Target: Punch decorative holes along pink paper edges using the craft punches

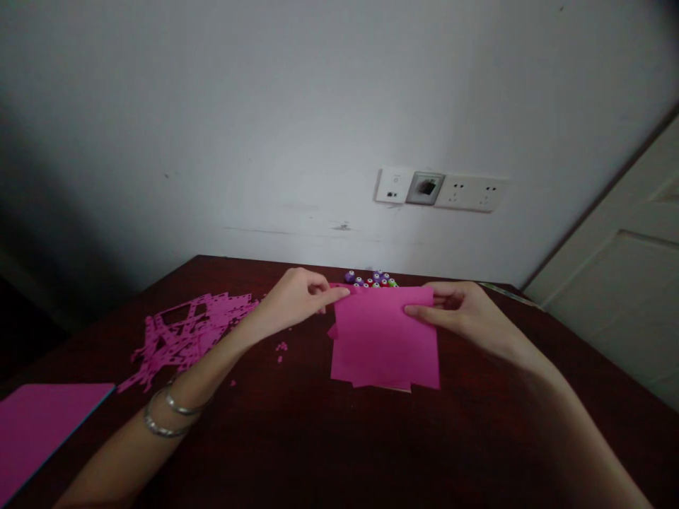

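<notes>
A square pink sheet of paper (386, 332) is held by its upper part over other pink sheets, whose edges show below and at the left. My left hand (303, 297) pinches the top left corner, thumb on the front. My right hand (460, 311) grips the upper right edge, thumb on the front and fingers behind. Two silver bangles (168, 417) circle my left wrist. Just behind the sheet stand several small round purple, red and green pieces with white tops (378, 278), partly hidden by the paper.
Tangled pink cut-out scraps (196, 332) lie on the dark red table (297, 438) at the left, with tiny pink bits (281, 347) nearby. A large pink sheet stack (47, 424) is at the front left. Behind are a wall with sockets (472, 193) and a white door (626, 283).
</notes>
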Motion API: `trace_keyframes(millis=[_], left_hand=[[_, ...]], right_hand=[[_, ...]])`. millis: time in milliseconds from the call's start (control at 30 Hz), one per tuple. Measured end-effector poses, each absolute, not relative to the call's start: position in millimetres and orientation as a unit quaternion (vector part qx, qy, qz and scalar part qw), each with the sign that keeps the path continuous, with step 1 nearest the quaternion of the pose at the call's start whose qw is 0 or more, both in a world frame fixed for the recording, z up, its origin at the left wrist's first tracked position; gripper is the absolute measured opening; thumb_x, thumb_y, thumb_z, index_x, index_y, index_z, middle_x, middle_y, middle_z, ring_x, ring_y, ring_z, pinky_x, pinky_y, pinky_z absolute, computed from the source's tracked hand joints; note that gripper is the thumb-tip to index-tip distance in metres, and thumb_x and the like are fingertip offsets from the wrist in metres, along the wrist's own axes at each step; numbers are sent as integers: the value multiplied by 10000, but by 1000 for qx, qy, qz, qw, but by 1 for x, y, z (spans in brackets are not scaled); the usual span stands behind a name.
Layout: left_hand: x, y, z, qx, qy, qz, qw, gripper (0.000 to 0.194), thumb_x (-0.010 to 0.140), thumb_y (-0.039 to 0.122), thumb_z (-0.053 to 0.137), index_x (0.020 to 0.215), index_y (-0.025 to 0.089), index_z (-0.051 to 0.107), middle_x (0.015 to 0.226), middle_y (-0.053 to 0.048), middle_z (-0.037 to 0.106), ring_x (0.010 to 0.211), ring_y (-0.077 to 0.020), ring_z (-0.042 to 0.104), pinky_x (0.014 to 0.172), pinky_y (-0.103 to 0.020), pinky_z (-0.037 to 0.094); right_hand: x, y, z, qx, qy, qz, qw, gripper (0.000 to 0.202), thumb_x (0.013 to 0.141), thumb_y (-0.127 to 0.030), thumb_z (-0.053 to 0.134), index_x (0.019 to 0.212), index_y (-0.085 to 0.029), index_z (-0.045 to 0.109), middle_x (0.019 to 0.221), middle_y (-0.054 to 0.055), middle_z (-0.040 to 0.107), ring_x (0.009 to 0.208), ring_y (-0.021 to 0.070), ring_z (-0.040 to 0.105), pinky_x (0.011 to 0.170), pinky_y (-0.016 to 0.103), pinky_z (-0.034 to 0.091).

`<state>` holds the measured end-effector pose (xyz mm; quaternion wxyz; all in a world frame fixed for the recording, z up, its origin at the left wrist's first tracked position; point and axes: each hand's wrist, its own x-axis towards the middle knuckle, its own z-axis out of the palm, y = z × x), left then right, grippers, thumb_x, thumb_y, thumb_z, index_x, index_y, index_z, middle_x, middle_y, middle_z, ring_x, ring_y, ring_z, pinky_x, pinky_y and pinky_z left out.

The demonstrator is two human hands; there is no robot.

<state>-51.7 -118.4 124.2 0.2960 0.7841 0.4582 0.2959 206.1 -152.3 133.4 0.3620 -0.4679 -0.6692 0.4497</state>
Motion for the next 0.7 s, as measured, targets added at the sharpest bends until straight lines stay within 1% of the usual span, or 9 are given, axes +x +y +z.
trace_keyframes(millis=[67, 133, 200, 267, 400, 467, 567, 700], left_hand=[[-55, -121, 129, 780, 479, 331, 226, 378, 755, 490, 561, 684, 129, 652, 574, -19, 609, 517, -89, 491, 516, -218, 365], [-53, -125, 132, 788, 458, 350, 218, 339, 755, 459, 575, 711, 132, 651, 621, -16, 617, 544, -83, 487, 523, -208, 359], [-47, -131, 130, 813, 403, 334, 257, 296, 762, 423, 583, 769, 136, 656, 682, -16, 628, 583, -80, 493, 534, -197, 361], [-40, -136, 127, 838, 336, 287, 320, 272, 775, 398, 579, 822, 142, 658, 716, -9, 627, 587, -70, 485, 536, -187, 362], [-30, -144, 120, 843, 256, 218, 421, 268, 795, 392, 563, 805, 138, 645, 660, 19, 575, 535, -48, 457, 515, -170, 358], [-29, -145, 118, 830, 254, 209, 450, 275, 808, 391, 547, 770, 131, 630, 602, 36, 527, 499, -40, 439, 485, -163, 348], [-30, -144, 117, 806, 260, 207, 490, 278, 813, 389, 540, 744, 126, 600, 562, 55, 471, 447, -31, 419, 433, -155, 329], [-31, -143, 116, 778, 248, 191, 544, 276, 823, 385, 532, 737, 125, 566, 568, 54, 466, 439, -33, 447, 410, -148, 347]], right_hand=[[204, -155, 133, -457, -681, 472, 324, 268, 706, -379, 676, 892, -185, 688, 807, 37, 695, 672, 138, 621, 615, 252, 487], [199, -159, 132, -444, -703, 482, 276, 267, 740, -392, 641, 883, -171, 687, 773, 32, 681, 617, 118, 589, 540, 223, 449], [193, -163, 130, -434, -728, 475, 237, 260, 766, -401, 610, 812, -154, 680, 687, 8, 636, 546, 89, 521, 472, 197, 379], [186, -165, 127, -418, -754, 462, 211, 270, 785, -399, 585, 747, -142, 660, 609, -21, 560, 506, 68, 437, 441, 187, 314], [177, -167, 123, -367, -796, 450, 172, 274, 807, -369, 562, 676, -135, 620, 558, -54, 426, 509, 58, 324, 450, 194, 258], [175, -168, 124, -353, -802, 452, 164, 267, 815, -362, 552, 689, -136, 620, 564, -55, 409, 519, 61, 309, 456, 195, 254], [175, -168, 127, -343, -803, 459, 162, 270, 833, -372, 528, 778, -137, 648, 601, -42, 447, 539, 68, 329, 476, 199, 281], [177, -169, 128, -328, -806, 465, 162, 270, 822, -372, 552, 805, -126, 661, 604, -42, 441, 541, 66, 324, 481, 199, 281]])
